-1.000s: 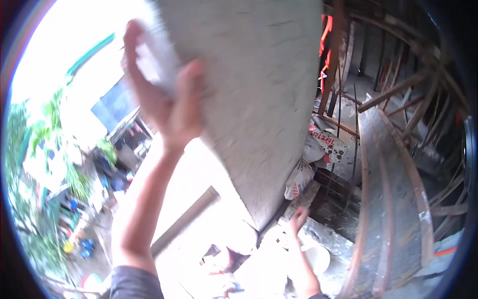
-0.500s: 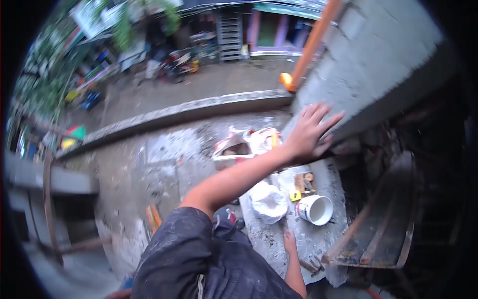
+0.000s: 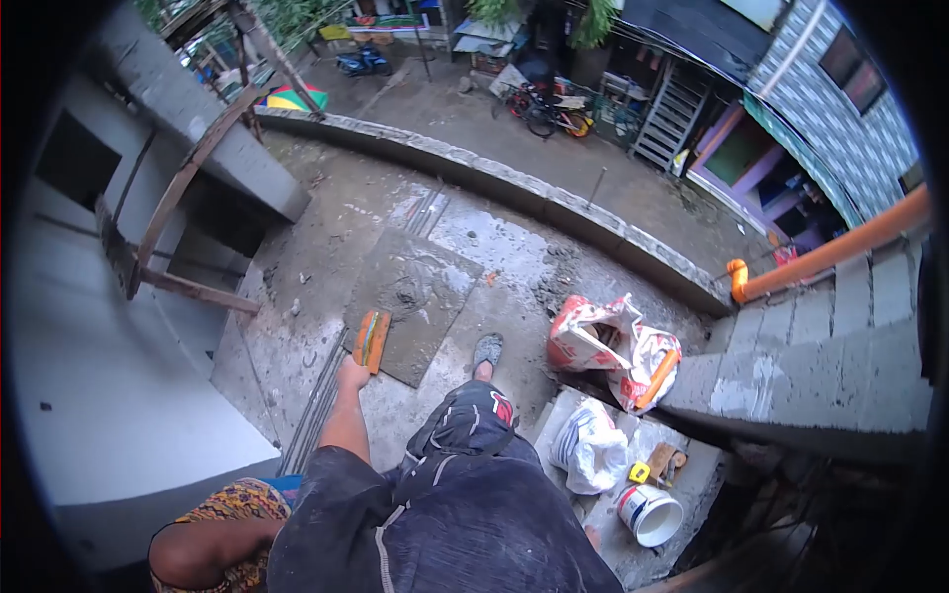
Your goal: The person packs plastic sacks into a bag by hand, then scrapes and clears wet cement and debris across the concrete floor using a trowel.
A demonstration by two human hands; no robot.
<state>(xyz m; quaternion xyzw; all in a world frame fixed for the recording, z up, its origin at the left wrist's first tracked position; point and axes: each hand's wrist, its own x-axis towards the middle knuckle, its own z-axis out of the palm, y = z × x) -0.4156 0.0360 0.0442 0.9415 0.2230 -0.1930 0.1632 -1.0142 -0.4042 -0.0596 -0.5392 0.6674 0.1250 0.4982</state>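
My left hand reaches forward and is closed on the near end of an orange plastering float. The float is at the left edge of a dark square patch of wet grey mortar on the ground. Of my right hand only a sliver of skin shows beside my dark shirt, and its fingers are hidden. Near it are a white bucket lying tilted, a white plastic sack and a yellow tape measure on a concrete slab.
Red-and-white cement bags stand right of my foot, with an orange tool on them. A low wall crosses ahead. Metal bars lie at left. Another person's knee is at lower left. A block wall rises at right.
My view has swung left. My left arm, earlier stretched to the right with bare spread fingers near the wall, now extends forward-left with the float in hand.
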